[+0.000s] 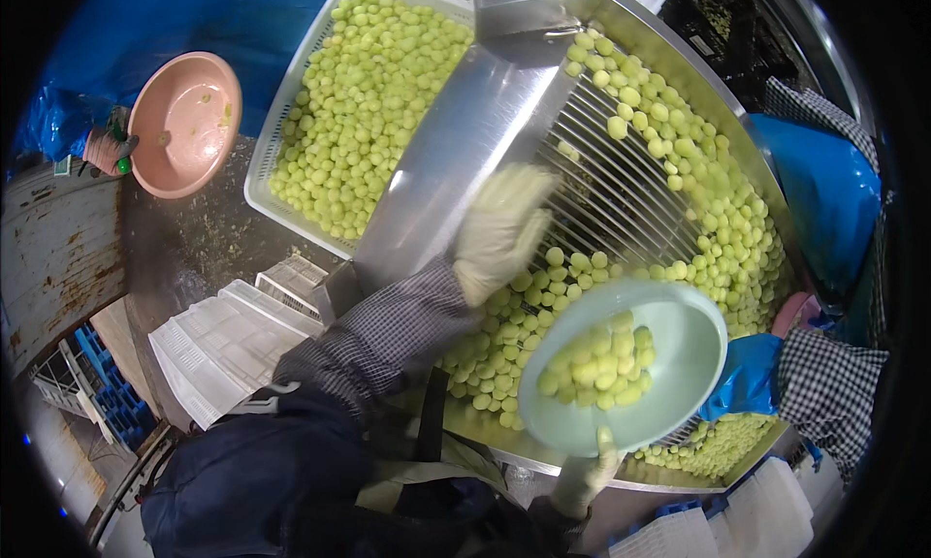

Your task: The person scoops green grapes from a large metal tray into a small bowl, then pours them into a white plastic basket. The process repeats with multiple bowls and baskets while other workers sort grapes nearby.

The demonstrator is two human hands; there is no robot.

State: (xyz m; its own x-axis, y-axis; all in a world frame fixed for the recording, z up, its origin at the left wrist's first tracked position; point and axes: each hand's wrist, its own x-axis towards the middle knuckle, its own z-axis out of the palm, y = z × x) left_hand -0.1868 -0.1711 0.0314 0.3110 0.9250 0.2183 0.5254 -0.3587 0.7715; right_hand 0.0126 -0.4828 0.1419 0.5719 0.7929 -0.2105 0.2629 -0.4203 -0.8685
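Note:
My gloved right hand (602, 465) grips the near rim of a pale mint-green bowl (691, 347). The bowl is tilted and holds a small heap of round green fruits (604, 365). Blurred by motion, my gloved left hand (505, 227) hovers at the edge of a stainless-steel sorting tray (436, 187), its fingers extended and nothing visible in them. Metal bars (618, 180) form a grate in the tray's floor. Loose green fruits (727, 202) lie along its far and right sides, and more fruits (494, 347) lie beneath my left forearm, partly hidden by the bowl.
A white plastic crate (265, 162) full of green fruits stands beyond the tray. At left, another person's gloved hand (109, 151) holds a pink basin (185, 125). A co-worker's checkered sleeve (833, 383) reaches in at right. White crates (233, 340) sit at lower left.

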